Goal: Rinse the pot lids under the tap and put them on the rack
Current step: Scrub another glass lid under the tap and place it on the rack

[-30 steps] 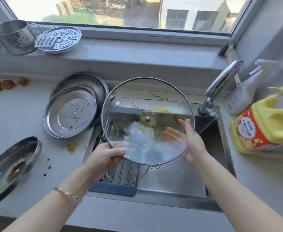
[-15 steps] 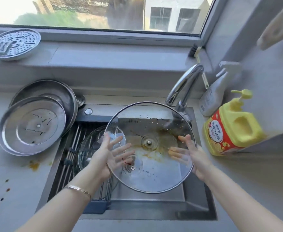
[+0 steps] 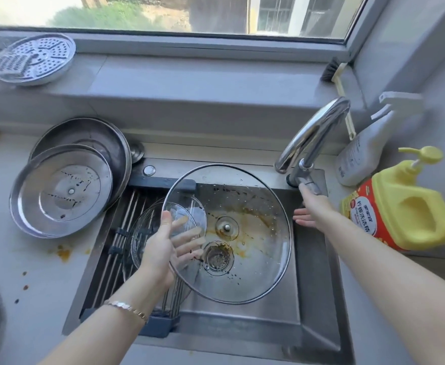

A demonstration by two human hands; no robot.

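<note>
A large glass pot lid (image 3: 258, 262), smeared with orange sauce, hangs tilted over the steel sink (image 3: 313, 325). My left hand (image 3: 163, 248) grips its left rim, thumb on top and fingers showing through the glass. Off the lid, my right hand (image 3: 312, 209) is open, fingers spread, just below the tap's lever (image 3: 308, 181). The curved tap (image 3: 311, 133) rises at the sink's back right; no water runs. A smaller glass lid (image 3: 139, 241) lies on the roll-up rack (image 3: 121, 233) over the sink's left part. Two steel lids (image 3: 60, 191) are stacked on the counter at left.
A yellow detergent jug (image 3: 405, 204) and a white spray bottle (image 3: 361, 154) stand right of the sink. On the windowsill are a perforated steamer plate (image 3: 37, 57) and a brush (image 3: 334, 72). Sauce spots mark the counter (image 3: 60, 252) left of the sink.
My right hand has let go of the big lid and moved up right to the tap's lever. The left hand alone now holds the lid, lower over the sink.
</note>
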